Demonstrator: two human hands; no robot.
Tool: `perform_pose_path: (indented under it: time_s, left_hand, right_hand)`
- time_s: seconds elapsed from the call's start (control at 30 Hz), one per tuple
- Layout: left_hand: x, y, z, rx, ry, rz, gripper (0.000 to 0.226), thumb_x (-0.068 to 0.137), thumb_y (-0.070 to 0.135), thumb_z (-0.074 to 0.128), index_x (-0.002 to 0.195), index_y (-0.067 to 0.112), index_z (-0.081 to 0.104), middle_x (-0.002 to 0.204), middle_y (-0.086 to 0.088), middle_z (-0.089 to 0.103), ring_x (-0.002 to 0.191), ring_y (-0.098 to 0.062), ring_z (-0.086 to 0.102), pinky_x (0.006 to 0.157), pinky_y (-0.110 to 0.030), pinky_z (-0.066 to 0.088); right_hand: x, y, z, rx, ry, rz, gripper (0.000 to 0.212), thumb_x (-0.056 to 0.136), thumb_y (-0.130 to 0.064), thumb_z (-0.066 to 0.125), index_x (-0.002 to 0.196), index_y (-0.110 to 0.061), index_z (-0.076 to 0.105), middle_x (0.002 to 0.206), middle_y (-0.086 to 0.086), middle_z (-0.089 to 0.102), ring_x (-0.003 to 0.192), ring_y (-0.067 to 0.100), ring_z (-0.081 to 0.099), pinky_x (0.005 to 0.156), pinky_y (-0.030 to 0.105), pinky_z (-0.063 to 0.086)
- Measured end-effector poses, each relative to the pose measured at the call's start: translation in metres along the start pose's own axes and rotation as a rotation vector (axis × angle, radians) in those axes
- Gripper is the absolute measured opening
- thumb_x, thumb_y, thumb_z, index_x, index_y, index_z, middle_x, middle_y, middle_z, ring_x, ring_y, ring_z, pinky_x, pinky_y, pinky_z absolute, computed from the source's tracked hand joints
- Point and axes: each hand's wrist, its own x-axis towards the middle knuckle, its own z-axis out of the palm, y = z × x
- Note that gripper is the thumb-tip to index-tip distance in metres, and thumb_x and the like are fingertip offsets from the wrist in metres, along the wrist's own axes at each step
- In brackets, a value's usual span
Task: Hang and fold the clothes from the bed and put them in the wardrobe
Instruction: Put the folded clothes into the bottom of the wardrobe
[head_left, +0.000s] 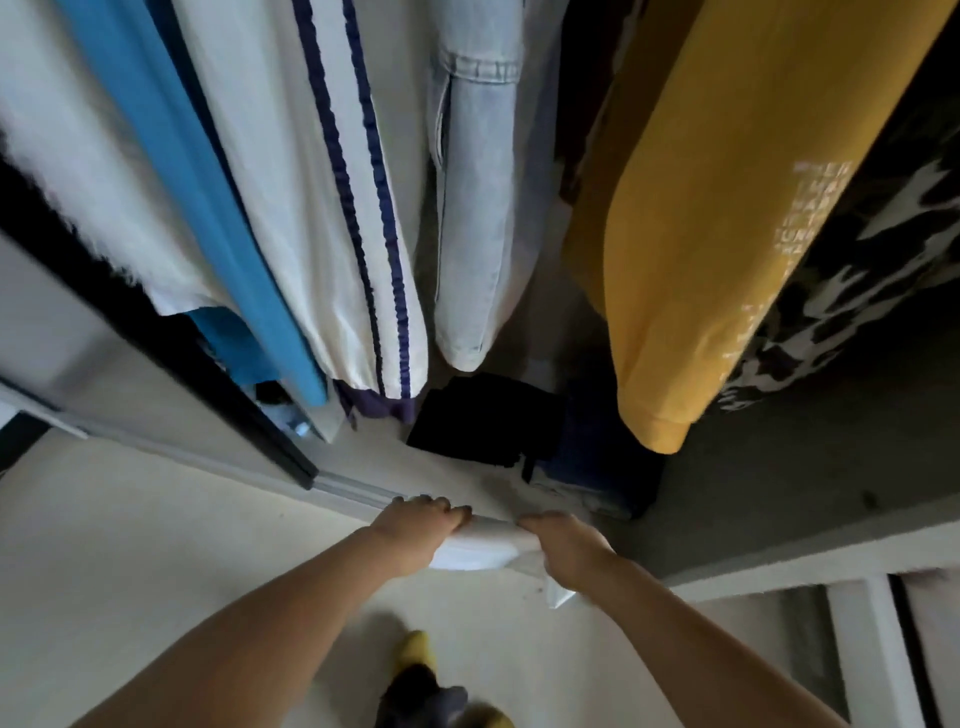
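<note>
- Head view: my left hand (423, 525) curls its fingers over the left end of a folded white garment (485, 548), and my right hand (563, 540) grips its right end, with a loose white corner hanging just below that wrist.
- The garment lies straight between my two hands, its long axis running left to right, parallel with the wardrobe's front edge. Both hands are about equally near it, so neither one leads.
- It sits right at the sill of the wardrobe floor (457, 480), and the free spot lies just beyond my hands, so I judge the next move is a short push forward and down.
- Farther in on that floor are a folded black garment (483, 421) and a dark navy one (597, 447) to its right, near where this one will land.
- Above them hang a white jacket with purple stripes (322, 208), pale jeans (478, 208) and a yellow sweatshirt (717, 218); the hems hang low over the floor, so I could brush them.
</note>
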Motion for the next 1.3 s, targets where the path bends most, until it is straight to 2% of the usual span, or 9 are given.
perform_pose_path:
  time_s: [0.23, 0.37, 0.43, 0.5, 0.53, 0.6, 0.7, 0.9, 1.3]
  left_hand:
    - [0.174, -0.063, -0.034, -0.05, 0.176, -0.014, 0.044, 0.097, 0.009, 0.038, 0.141, 0.015, 0.04, 0.136, -0.011, 0.049, 0.12, -0.031, 0.051, 0.091, -0.034, 0.044]
    - [0.282, -0.116, -0.003, -0.162, 0.431, -0.039, 0.073, 0.071, 0.087, 0.043, 0.125, 0.039, 0.052, 0.139, 0.0, 0.052, 0.127, -0.019, 0.049, 0.095, -0.024, 0.037]
    - [0.332, -0.124, 0.027, -0.056, 0.646, -0.109, 0.053, 0.089, 0.058, 0.042, 0.121, 0.023, 0.064, 0.121, -0.002, 0.064, 0.11, -0.022, 0.062, 0.09, -0.033, 0.047]
    - [0.36, -0.114, 0.055, -0.141, 0.524, -0.074, 0.045, 0.083, 0.018, 0.04, 0.118, 0.014, 0.068, 0.109, -0.014, 0.07, 0.096, -0.031, 0.069, 0.077, -0.047, 0.055]
    - [0.369, -0.112, 0.08, -0.107, 0.446, -0.095, 0.051, 0.082, 0.012, 0.043, 0.13, 0.016, 0.059, 0.125, -0.018, 0.062, 0.111, -0.033, 0.063, 0.083, -0.052, 0.052]
    - [0.394, -0.11, 0.139, -0.109, 0.303, -0.143, 0.073, 0.092, 0.007, 0.047, 0.153, 0.028, 0.012, 0.16, -0.012, 0.01, 0.146, -0.031, 0.017, 0.107, -0.06, 0.029]
    - [0.408, -0.102, 0.189, -0.191, 0.066, -0.214, 0.087, 0.097, 0.009, 0.044, 0.148, 0.035, -0.021, 0.153, 0.001, -0.034, 0.145, -0.025, -0.022, 0.113, -0.059, 0.015]
    - [0.378, -0.118, 0.171, -0.173, 0.073, -0.236, 0.074, 0.1, 0.019, 0.036, 0.15, 0.031, -0.017, 0.157, -0.001, -0.026, 0.147, -0.024, -0.016, 0.115, -0.053, 0.014]
    - [0.198, -0.023, 0.062, -0.18, -0.101, -0.073, 0.066, 0.102, 0.031, 0.035, 0.153, 0.024, -0.006, 0.161, -0.007, -0.011, 0.148, -0.022, -0.006, 0.117, -0.05, 0.01]
  right_hand:
    - [0.152, 0.062, -0.076, -0.155, 0.094, 0.063, 0.066, 0.093, -0.014, 0.057, 0.151, -0.017, 0.025, 0.15, 0.01, 0.035, 0.134, 0.03, 0.039, 0.11, 0.033, 0.031]
    - [0.228, 0.094, -0.089, -0.213, 0.409, 0.113, 0.051, 0.097, -0.01, 0.043, 0.145, -0.025, 0.038, 0.146, 0.008, 0.044, 0.13, 0.03, 0.044, 0.104, 0.037, 0.04]
    - [0.266, 0.109, -0.066, -0.213, 0.491, 0.141, 0.052, 0.097, -0.009, 0.041, 0.147, -0.023, 0.035, 0.148, 0.009, 0.039, 0.133, 0.032, 0.04, 0.104, 0.04, 0.04]
    - [0.303, 0.12, -0.016, -0.291, 0.499, 0.196, 0.061, 0.094, -0.008, 0.048, 0.15, -0.024, 0.028, 0.152, 0.012, 0.032, 0.137, 0.039, 0.033, 0.103, 0.054, 0.038]
    - [0.319, 0.125, 0.013, -0.283, 0.5, 0.222, 0.065, 0.088, -0.005, 0.057, 0.146, -0.024, 0.037, 0.149, 0.015, 0.038, 0.134, 0.043, 0.038, 0.097, 0.064, 0.039]
    - [0.345, 0.137, 0.063, -0.21, 0.439, 0.224, 0.072, 0.081, 0.002, 0.058, 0.145, -0.028, 0.04, 0.15, 0.017, 0.035, 0.133, 0.047, 0.038, 0.089, 0.075, 0.036]
    - [0.372, 0.162, 0.115, -0.154, 0.201, 0.286, 0.079, 0.099, -0.013, 0.039, 0.149, -0.037, -0.017, 0.158, 0.006, -0.021, 0.145, 0.039, -0.013, 0.109, 0.068, 0.006]
    - [0.339, 0.16, 0.088, -0.109, 0.109, 0.284, 0.069, 0.102, -0.03, 0.034, 0.15, -0.036, -0.016, 0.158, 0.004, -0.024, 0.144, 0.035, -0.021, 0.113, 0.062, -0.005]
    - [0.178, 0.053, 0.034, -0.207, 0.001, 0.192, 0.067, 0.102, -0.031, 0.035, 0.153, -0.026, -0.009, 0.16, 0.011, -0.013, 0.147, 0.036, -0.006, 0.114, 0.057, 0.008]
